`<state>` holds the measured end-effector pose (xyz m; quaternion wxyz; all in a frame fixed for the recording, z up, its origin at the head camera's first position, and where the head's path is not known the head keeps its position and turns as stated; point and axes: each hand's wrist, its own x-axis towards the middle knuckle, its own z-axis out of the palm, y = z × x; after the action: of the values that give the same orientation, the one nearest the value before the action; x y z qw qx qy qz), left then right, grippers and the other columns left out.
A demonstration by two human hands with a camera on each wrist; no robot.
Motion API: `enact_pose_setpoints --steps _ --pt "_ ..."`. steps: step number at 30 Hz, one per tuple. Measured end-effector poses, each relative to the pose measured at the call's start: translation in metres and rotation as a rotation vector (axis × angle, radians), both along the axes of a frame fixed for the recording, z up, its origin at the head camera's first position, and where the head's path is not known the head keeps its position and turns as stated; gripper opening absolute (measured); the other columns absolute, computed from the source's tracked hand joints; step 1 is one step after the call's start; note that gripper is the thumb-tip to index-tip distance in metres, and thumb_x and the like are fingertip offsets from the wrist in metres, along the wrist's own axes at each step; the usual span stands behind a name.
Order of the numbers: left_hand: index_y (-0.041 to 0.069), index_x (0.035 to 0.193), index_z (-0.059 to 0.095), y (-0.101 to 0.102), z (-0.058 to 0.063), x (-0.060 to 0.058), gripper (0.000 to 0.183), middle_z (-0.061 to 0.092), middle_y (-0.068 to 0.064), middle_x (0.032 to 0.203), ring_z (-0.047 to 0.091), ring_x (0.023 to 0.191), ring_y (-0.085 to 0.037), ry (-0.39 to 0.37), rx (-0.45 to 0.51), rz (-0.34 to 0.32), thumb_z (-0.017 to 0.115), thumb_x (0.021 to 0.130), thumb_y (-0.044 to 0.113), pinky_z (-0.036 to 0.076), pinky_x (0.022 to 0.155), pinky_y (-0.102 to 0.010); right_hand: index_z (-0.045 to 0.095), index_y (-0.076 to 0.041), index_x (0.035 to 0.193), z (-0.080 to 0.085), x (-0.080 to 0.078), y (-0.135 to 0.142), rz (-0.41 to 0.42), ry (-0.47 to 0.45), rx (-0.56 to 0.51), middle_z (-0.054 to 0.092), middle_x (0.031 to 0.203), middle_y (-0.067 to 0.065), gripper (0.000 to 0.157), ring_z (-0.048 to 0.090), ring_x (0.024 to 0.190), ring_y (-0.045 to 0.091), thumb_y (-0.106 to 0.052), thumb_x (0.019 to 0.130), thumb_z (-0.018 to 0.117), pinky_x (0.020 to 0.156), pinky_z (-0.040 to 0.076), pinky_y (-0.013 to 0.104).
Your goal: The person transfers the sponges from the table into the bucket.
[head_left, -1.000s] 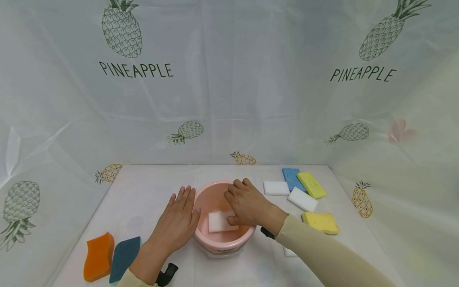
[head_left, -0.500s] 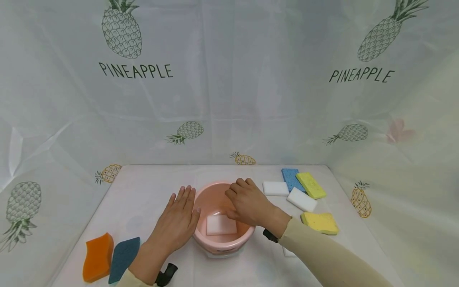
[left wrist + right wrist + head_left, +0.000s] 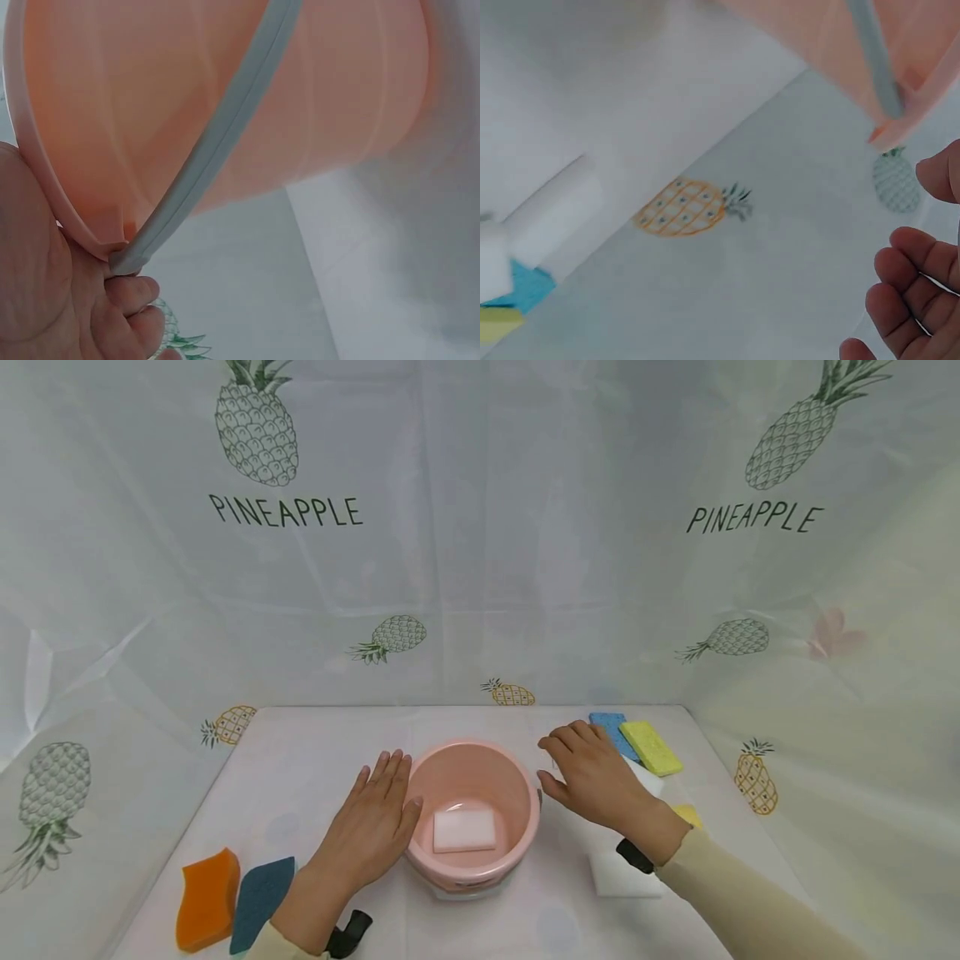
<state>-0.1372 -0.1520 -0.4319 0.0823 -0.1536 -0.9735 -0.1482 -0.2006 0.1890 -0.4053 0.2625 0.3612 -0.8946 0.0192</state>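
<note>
A pink bucket (image 3: 474, 777) stands mid-table, and a white sponge (image 3: 463, 830) lies flat inside on its floor. Straight fingers of my left hand (image 3: 369, 818) rest against the bucket's left rim. The left wrist view shows the bucket's grey handle (image 3: 214, 142) hanging down its outside, near those fingers. My right hand (image 3: 600, 781) is in the air right of the bucket, fingers loosely bent and holding nothing. Below and beyond it lie a white sponge (image 3: 647, 777), a blue sponge (image 3: 609, 727) and a yellow-green sponge (image 3: 652, 748). It partly covers the white one.
At the right, a yellow sponge (image 3: 687, 815) shows partly behind the right forearm, with a white sponge (image 3: 622, 875) nearer the front. An orange sponge (image 3: 207, 902) and a dark teal sponge (image 3: 261, 902) lie at the left. A pineapple-print sheet (image 3: 480, 552) rises behind the table.
My right hand has left the bucket's right side and moved right, over the sponges. The white sponge in the bucket now shows whole. My left hand has stayed at the rim.
</note>
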Motion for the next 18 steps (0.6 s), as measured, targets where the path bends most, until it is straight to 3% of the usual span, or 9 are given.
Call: enact_pose_setpoints --steps 4,8,18 --pt "-0.005 0.162 0.034 0.000 -0.001 0.000 0.067 0.034 -0.023 0.169 0.026 0.160 -0.039 -0.009 0.006 0.000 0.045 0.112 0.038 0.022 0.130 -0.058 0.069 -0.005 0.112 -0.009 0.004 0.025 0.013 0.048 0.021 0.068 0.106 0.006 0.035 0.058 0.097 0.028 -0.029 0.088 0.078 0.081 0.046 0.042" --pt "-0.005 0.162 0.034 0.000 -0.002 0.000 0.066 0.034 -0.023 0.169 0.026 0.160 -0.039 -0.009 0.017 -0.004 0.045 0.113 0.038 0.023 0.130 -0.058 0.069 -0.005 0.112 -0.022 0.013 0.049 -0.001 0.041 0.080 0.068 0.104 0.006 0.038 0.058 0.096 0.027 -0.031 0.086 0.080 0.081 0.047 0.042" --pt "-0.005 0.161 0.035 -0.001 -0.003 0.000 0.066 0.034 -0.023 0.169 0.027 0.160 -0.039 -0.003 0.038 -0.010 0.044 0.113 0.038 0.024 0.129 -0.058 0.068 -0.010 0.117 -0.056 0.045 0.099 -0.095 -0.110 0.279 0.067 0.110 0.004 0.053 0.061 0.105 0.025 -0.047 0.083 0.085 0.089 0.051 0.047"
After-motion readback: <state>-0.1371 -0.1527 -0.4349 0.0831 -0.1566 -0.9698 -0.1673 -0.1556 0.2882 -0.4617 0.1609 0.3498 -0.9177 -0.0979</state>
